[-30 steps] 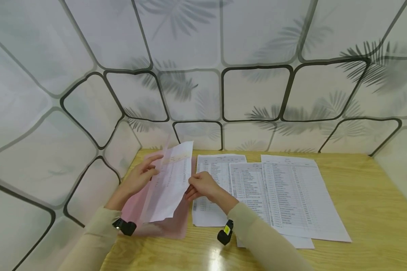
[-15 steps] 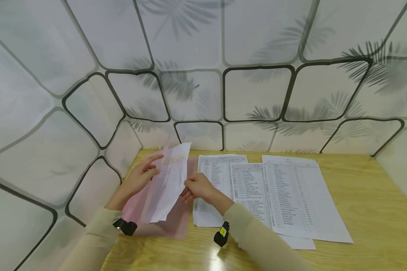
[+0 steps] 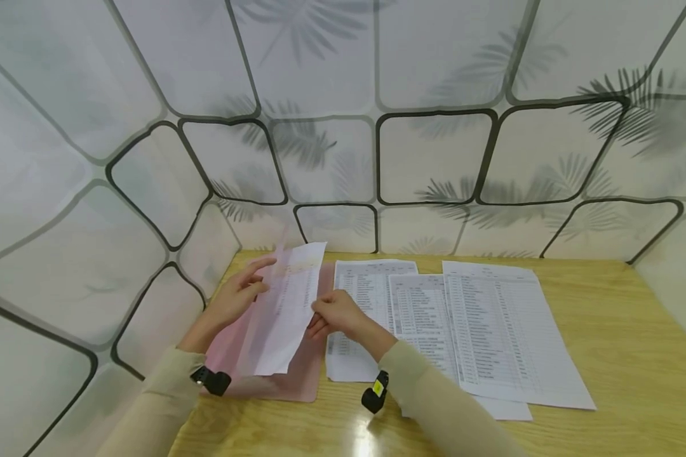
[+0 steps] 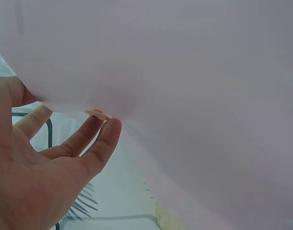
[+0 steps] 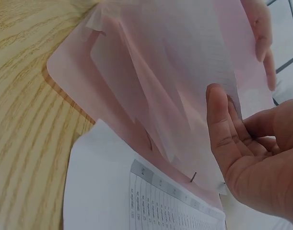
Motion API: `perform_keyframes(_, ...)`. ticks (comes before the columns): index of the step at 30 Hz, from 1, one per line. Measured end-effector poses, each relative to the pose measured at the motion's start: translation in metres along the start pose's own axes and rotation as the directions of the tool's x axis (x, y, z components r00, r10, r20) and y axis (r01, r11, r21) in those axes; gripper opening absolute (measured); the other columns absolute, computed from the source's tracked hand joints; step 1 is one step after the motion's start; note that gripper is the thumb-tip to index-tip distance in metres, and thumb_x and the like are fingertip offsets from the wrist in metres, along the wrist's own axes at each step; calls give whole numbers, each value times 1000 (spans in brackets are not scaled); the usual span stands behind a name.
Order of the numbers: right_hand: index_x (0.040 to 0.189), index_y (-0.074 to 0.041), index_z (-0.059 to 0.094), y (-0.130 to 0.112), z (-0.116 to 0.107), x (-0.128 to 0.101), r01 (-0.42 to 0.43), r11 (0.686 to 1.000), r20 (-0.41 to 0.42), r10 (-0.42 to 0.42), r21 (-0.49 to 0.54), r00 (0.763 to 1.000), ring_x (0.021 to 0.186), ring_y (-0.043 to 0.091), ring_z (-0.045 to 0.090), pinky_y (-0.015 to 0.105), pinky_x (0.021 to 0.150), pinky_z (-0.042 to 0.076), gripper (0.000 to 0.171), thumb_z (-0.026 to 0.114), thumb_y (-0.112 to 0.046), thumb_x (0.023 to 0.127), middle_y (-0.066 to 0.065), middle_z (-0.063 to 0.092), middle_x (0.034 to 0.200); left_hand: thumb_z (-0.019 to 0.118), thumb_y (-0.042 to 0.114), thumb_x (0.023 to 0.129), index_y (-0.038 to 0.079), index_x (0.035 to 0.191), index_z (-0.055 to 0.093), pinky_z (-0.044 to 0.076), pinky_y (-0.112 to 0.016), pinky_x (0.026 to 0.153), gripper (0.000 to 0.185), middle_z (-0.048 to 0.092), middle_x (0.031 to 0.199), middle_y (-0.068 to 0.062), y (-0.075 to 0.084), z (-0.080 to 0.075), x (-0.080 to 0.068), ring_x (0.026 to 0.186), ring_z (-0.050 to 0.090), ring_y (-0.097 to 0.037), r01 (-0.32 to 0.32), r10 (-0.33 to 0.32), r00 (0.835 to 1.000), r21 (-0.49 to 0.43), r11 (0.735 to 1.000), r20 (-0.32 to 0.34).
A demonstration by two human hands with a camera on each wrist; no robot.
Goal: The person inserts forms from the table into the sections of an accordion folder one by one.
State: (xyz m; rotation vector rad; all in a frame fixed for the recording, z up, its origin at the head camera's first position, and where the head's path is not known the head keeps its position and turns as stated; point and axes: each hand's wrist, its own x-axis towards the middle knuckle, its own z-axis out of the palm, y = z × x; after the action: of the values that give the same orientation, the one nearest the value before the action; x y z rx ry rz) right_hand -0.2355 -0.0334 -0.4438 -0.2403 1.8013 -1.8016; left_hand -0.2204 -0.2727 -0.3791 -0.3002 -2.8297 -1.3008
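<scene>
Left hand touches a pink cover, fingers spread; right hand pinches a sheet

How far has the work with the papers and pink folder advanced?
Done: the pink folder is open. In hand: the left hand holds its raised cover; the right hand pinches a printed sheet, whether going in or out I cannot tell. Probably left: placing that sheet, perhaps also the loose papers lying on the table.
</scene>
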Motion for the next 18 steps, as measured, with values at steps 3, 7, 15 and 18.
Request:
perform_keyframes(3,103,15,71,2,5,1,17,1000,-1,-17,-7,1000,60,14,72,34,65,63,32,49,-8,107,13,75,75,60,7,101,9,154,52,47,-29,79,53,64,137,-23,2,0,0,100,62,-26,-8,8,1000,-22,1000,3)
perform_keyframes(7,104,16,71,2,10,4,30,999,1,-30,-10,1000,59,14,71,35,64,63,32,49,-8,107,15,75,75,59,6,102,7,155,51,47,-28,79,54,65,135,-24,2,0,-1,101,63,-26,-16,16,1000,-29,999,3)
perform_keyframes(15,102,13,71,0,15,7,24,999,-19,-24,-34,1000,55,13,68,34,61,62,32,49,-9,108,8,71,69,57,7,102,8,155,51,48,-34,84,53,63,140,-27,3,-1,-2,110,65,-34,-10,11,1000,-39,999,7)
perform_keyframes(18,100,12,72,0,16,8,20,998,-33,-22,-60,999,53,12,66,33,60,62,32,50,-10,107,6,69,67,56,7,103,9,155,51,48,-36,86,52,61,144,-25,3,-1,-3,112,65,-36,-7,7,1000,-40,999,7)
